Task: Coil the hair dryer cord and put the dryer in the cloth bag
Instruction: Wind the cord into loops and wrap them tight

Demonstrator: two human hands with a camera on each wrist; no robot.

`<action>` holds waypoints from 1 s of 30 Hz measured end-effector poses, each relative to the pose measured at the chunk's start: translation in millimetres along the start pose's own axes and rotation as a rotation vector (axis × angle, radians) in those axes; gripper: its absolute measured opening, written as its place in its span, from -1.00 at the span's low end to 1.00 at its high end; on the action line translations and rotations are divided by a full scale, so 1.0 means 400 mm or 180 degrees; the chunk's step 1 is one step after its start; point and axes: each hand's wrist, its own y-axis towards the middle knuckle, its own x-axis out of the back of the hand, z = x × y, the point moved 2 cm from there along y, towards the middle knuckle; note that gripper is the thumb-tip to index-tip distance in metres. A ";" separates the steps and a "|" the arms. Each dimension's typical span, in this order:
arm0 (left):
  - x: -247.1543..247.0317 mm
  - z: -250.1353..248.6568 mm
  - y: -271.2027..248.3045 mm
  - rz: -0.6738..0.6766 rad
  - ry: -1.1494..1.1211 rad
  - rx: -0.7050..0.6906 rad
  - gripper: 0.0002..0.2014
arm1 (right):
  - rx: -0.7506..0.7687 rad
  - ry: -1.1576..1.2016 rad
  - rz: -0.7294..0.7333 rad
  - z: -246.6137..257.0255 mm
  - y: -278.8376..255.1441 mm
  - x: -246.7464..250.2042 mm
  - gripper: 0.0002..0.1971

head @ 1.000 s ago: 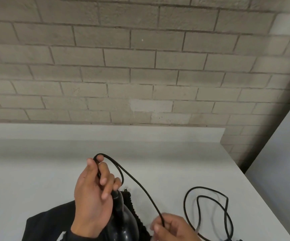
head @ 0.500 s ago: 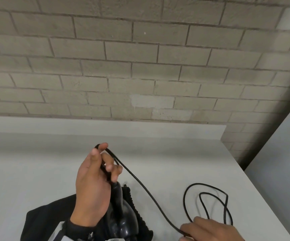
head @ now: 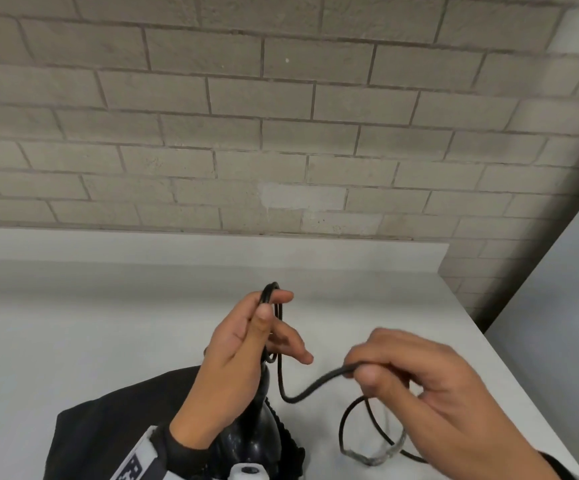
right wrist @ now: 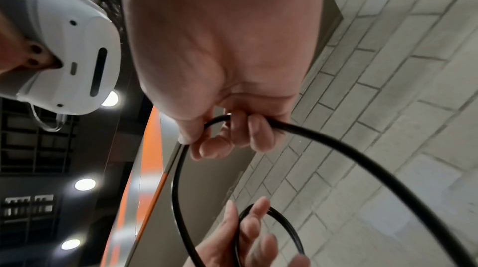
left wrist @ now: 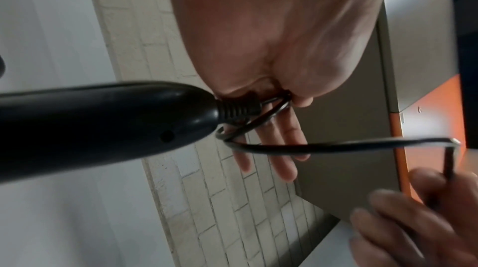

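The right hand, low at five o'clock by the table's near edge a moment ago, has risen toward three o'clock, pinching the cord nearer the left hand. The taut diagonal run now sags into a short curve. The left hand's loop looks doubled (two strands, blurred).

Institutional or commercial interior: painted block wall, plain white desk, round ceiling lights, orange-trimmed panels.

Blk cord, blk dryer, blk bag, white table, grey brick wall.
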 end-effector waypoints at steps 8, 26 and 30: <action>-0.029 -0.006 -0.017 0.0525 -0.0102 0.0215 -0.52 | -0.0311 0.0423 -0.0675 -0.023 0.094 -0.012 -0.85; -0.032 -0.003 -0.029 0.0418 -0.0801 0.0512 -0.48 | -0.1093 0.0540 -0.0503 -0.165 0.049 -0.122 -0.79; -0.036 -0.005 -0.032 0.0393 -0.0780 0.0545 -0.46 | -0.1039 0.0537 -0.0344 -0.154 0.029 -0.178 -0.68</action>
